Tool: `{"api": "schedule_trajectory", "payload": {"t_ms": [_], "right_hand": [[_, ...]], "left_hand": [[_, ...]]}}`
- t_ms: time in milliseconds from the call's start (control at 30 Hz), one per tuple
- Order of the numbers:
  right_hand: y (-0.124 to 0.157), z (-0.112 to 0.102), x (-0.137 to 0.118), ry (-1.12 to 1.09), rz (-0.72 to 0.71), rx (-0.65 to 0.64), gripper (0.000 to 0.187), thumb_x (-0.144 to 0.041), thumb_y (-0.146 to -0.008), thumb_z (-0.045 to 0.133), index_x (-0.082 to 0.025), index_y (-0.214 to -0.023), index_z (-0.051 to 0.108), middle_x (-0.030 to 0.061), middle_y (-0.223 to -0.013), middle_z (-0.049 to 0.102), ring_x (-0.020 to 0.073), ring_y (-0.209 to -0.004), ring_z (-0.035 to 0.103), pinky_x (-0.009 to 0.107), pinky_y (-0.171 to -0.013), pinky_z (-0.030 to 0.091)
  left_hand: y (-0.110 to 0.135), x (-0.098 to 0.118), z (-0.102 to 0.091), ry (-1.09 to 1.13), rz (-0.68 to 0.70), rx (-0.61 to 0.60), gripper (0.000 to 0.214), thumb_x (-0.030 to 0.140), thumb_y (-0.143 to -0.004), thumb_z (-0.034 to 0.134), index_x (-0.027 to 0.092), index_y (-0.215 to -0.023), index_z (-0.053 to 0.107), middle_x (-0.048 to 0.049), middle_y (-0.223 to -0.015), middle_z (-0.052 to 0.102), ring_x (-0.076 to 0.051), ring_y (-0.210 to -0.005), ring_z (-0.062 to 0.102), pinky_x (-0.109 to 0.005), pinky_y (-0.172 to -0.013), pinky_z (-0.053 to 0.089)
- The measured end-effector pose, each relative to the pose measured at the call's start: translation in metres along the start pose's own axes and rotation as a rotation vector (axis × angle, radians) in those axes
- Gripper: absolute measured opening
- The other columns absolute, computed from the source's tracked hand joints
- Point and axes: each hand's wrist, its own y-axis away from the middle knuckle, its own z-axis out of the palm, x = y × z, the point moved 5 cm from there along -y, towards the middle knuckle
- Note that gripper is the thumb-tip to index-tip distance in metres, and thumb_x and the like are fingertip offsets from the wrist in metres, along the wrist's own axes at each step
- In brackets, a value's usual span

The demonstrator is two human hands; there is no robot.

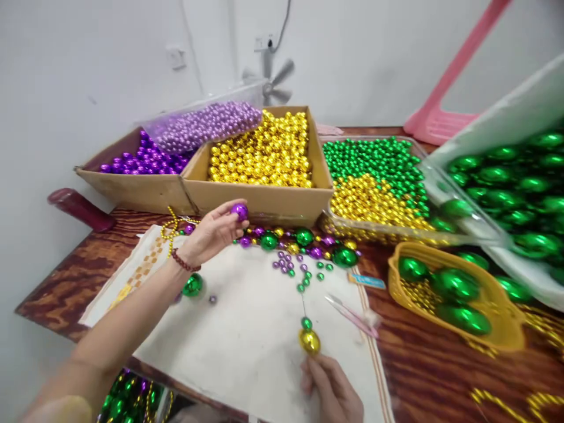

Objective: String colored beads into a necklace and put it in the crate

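My left hand (pixel 220 226), raised over the back of the white cloth (pixel 247 305), pinches a shiny purple ball (pixel 239 212) between thumb and fingers. Low on the right part of the cloth, my right hand (pixel 330 385) has its fingers closed at the lower side of a gold ball (pixel 309 340). A small green bead (pixel 306 323) sits against that gold ball, and a thin line or needle runs up from it. Several loose purple beads (pixel 284 261) and green beads (pixel 307 275) lie beyond. Behind them stretches a strand of mixed balls (pixel 268 241). A green ball (pixel 192 285) rests under my left forearm.
Cardboard boxes hold purple balls (pixel 145 155) and gold balls (pixel 264 153). A clear tray (pixel 379 232) holds green and gold beads. On the right stand a yellow basket (pixel 506 329) and a white bin (pixel 493 147) of green balls. Pink-handled scissors (pixel 352 316) lie near the cloth's right edge.
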Motion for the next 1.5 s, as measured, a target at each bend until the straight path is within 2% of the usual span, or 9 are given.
{"api": "schedule_trajectory", "payload": {"t_ms": [133, 267, 367, 467, 600, 833, 1067, 1233, 1500], "right_hand": [[0.001, 0.001, -0.008, -0.058, -0.037, -0.093, 0.034, -0.05, -0.084, 0.07, -0.017, -0.074, 0.067, 0.0012, -0.056, 0.059, 0.0167, -0.055, 0.054, 0.028, -0.058, 0.047], [0.002, -0.001, -0.016, -0.127, -0.077, -0.14, 0.029, -0.043, -0.089, 0.066, -0.017, -0.076, 0.066, 0.001, -0.058, 0.06, 0.0153, -0.055, 0.054, 0.026, -0.056, 0.046], [0.003, -0.004, -0.019, -0.147, -0.111, -0.132, 0.027, -0.04, -0.089, 0.065, -0.017, -0.075, 0.065, 0.0006, -0.057, 0.06, 0.0146, -0.055, 0.055, 0.025, -0.055, 0.046], [0.007, -0.007, -0.018, -0.151, -0.127, -0.12, 0.025, -0.038, -0.09, 0.065, -0.017, -0.076, 0.065, 0.0005, -0.059, 0.061, 0.0142, -0.055, 0.056, 0.025, -0.055, 0.047], [0.012, -0.008, -0.013, -0.139, -0.135, -0.113, 0.023, -0.037, -0.091, 0.064, -0.017, -0.078, 0.065, 0.0008, -0.063, 0.062, 0.0135, -0.055, 0.057, 0.024, -0.055, 0.048], [0.015, -0.003, -0.008, -0.11, -0.143, -0.123, 0.023, -0.035, -0.093, 0.062, -0.018, -0.079, 0.064, 0.0001, -0.063, 0.061, 0.0129, -0.055, 0.056, 0.023, -0.056, 0.048], [0.019, -0.003, -0.005, -0.104, -0.114, -0.093, 0.023, -0.035, -0.093, 0.062, -0.018, -0.078, 0.064, -0.0001, -0.061, 0.061, 0.0135, -0.056, 0.056, 0.024, -0.058, 0.048], [0.023, -0.004, -0.002, -0.082, -0.135, -0.115, 0.021, -0.034, -0.094, 0.061, -0.018, -0.081, 0.066, -0.0002, -0.063, 0.062, 0.0131, -0.057, 0.057, 0.023, -0.057, 0.049], [0.024, 0.002, 0.002, -0.05, -0.213, -0.158, 0.019, -0.03, -0.096, 0.059, -0.019, -0.081, 0.065, -0.0016, -0.063, 0.061, 0.0113, -0.056, 0.058, 0.02, -0.055, 0.049]], "left_hand": [[0.019, -0.061, 0.047, -0.116, -0.012, -0.083, 0.042, 0.022, -0.074, 0.082, 0.024, -0.115, 0.073, -0.0019, -0.088, 0.066, -0.011, -0.072, 0.061, -0.024, -0.066, 0.052], [0.032, -0.082, 0.071, -0.343, 0.148, -0.089, 0.027, 0.025, -0.075, 0.082, 0.023, -0.101, 0.078, -0.0065, -0.111, 0.063, -0.018, -0.103, 0.061, -0.029, -0.091, 0.052], [0.041, -0.093, 0.08, -0.316, 0.159, -0.1, 0.034, 0.028, -0.077, 0.08, 0.024, -0.11, 0.075, -0.0065, -0.113, 0.061, -0.018, -0.105, 0.061, -0.031, -0.095, 0.053], [0.049, -0.101, 0.083, -0.226, 0.13, -0.064, 0.04, 0.032, -0.079, 0.079, 0.026, -0.117, 0.068, -0.0045, -0.107, 0.064, -0.016, -0.09, 0.065, -0.031, -0.079, 0.059], [0.055, -0.106, 0.084, -0.242, 0.14, -0.032, 0.026, 0.036, -0.085, 0.073, 0.021, -0.105, 0.071, -0.0062, -0.103, 0.067, -0.015, -0.076, 0.066, -0.026, -0.062, 0.058], [0.059, -0.116, 0.085, -0.187, 0.086, -0.024, 0.038, 0.033, -0.077, 0.08, 0.024, -0.112, 0.07, -0.0037, -0.098, 0.067, -0.015, -0.08, 0.066, -0.026, -0.066, 0.057], [0.065, -0.105, 0.08, -0.366, 0.263, 0.042, 0.03, 0.027, -0.079, 0.079, 0.026, -0.109, 0.076, -0.0049, -0.107, 0.068, -0.017, -0.099, 0.063, -0.029, -0.091, 0.052], [0.06, -0.106, 0.072, -0.22, 0.228, 0.083, 0.031, 0.025, -0.075, 0.083, 0.025, -0.105, 0.079, -0.0047, -0.107, 0.072, -0.016, -0.094, 0.066, -0.027, -0.084, 0.055], [0.05, -0.106, 0.073, 0.125, 0.033, 0.114, 0.031, 0.032, -0.069, 0.087, 0.022, -0.097, 0.08, -0.0051, -0.097, 0.076, -0.014, -0.08, 0.068, -0.024, -0.071, 0.054]]}}
